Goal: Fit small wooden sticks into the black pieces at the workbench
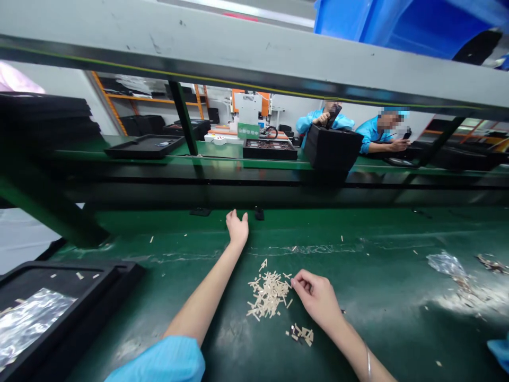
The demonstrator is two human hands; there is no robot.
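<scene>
A green-matted workbench (382, 233) ran across my view beneath a grey steel crossbeam (238, 58), with a blue plastic bin (397, 26) above it at upper right. Beyond the beam, two co-workers in blue smocks (330, 121) sat at a farther bench. A black tray (119, 270) lay at my lower left, holding silvery film (34, 323). Crumpled clear plastic (447, 264) lay at right. Centrally on the mat sat a pile of small beige strips (268, 294), with a smaller cluster (300, 334) just below it. My left hand (237, 228) rested beyond the pile, fingers spread wide, holding nothing. My right hand (314, 297) sat at the pile's right edge, fingers drawn narrow; I could not tell whether they held a strip.
</scene>
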